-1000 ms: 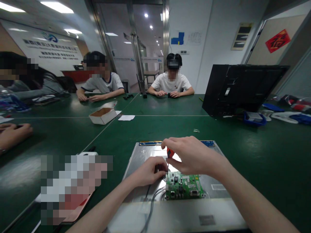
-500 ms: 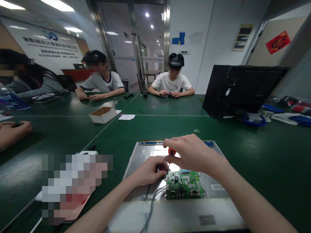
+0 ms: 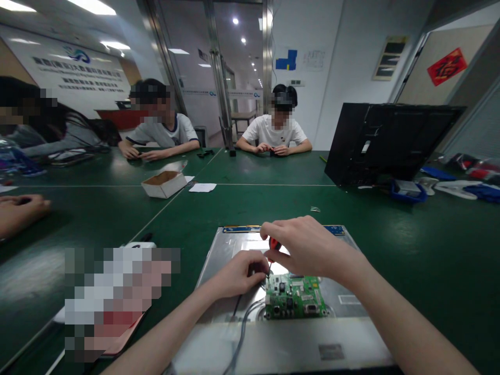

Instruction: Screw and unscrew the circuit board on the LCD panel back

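A silver metal panel [image 3: 230, 250] lies flat on the green table in front of me, with a small green circuit board [image 3: 297, 298] fixed near its middle. My right hand [image 3: 308, 245] is closed round a screwdriver with a red and black handle [image 3: 274, 243], held upright over the board's left corner. My left hand [image 3: 242, 273] is curled beside the screwdriver's tip, fingers pinched at the shaft. Grey cables [image 3: 244, 325] run from the board toward me.
A black monitor back cover [image 3: 386, 143] stands at the right. A small open cardboard box [image 3: 164, 184] and a white paper [image 3: 202, 187] lie further back. Several people sit round the table; another person's hand [image 3: 19, 211] rests at the left edge. A blurred item lies at my left.
My right hand shifted slightly on the screwdriver handle, as in a turn. The left hand stays at the tip. The view has barely moved.
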`<state>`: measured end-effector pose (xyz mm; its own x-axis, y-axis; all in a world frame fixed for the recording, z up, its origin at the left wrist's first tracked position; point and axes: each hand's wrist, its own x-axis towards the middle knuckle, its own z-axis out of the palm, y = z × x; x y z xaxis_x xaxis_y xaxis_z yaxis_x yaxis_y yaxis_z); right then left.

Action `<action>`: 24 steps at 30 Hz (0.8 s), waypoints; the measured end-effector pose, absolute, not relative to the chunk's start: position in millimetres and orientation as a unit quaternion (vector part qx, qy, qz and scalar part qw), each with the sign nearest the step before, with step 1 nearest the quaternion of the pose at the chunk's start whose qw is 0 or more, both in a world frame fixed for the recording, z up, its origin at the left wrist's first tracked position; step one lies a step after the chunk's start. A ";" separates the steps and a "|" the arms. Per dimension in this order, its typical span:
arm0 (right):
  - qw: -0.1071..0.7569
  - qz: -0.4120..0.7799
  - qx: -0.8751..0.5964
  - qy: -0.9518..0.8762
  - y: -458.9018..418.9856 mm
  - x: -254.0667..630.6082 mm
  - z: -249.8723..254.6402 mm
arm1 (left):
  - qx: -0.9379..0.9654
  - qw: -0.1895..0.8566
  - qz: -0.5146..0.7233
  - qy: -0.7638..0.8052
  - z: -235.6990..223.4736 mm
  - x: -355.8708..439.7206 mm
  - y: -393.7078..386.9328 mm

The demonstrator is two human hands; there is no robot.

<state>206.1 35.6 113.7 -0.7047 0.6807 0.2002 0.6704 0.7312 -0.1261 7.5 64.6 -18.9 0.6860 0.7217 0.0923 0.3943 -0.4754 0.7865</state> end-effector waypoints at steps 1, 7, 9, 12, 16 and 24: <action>0.116 0.018 -0.367 -0.923 36.1 206.2 113.0 | 0.833 0.386 0.211 0.335 -17.6 7.8 64.2; 0.123 0.054 -0.362 -0.922 35.4 208.1 114.3 | 0.835 0.377 0.208 0.343 -12.9 8.2 62.9; 0.120 0.065 -0.354 -0.925 34.2 209.2 116.2 | 0.835 0.378 0.205 0.344 -14.0 8.0 63.3; 0.113 0.067 -0.352 -0.927 33.5 210.4 117.7 | 0.835 0.384 0.198 0.340 -16.4 7.6 63.8; 0.112 0.056 -0.366 -0.922 34.9 209.4 115.2 | 0.834 0.389 0.197 0.339 -18.0 7.3 63.8; 0.105 0.046 -0.380 -0.918 36.4 207.8 114.5 | 0.830 0.392 0.198 0.345 -16.5 7.2 63.8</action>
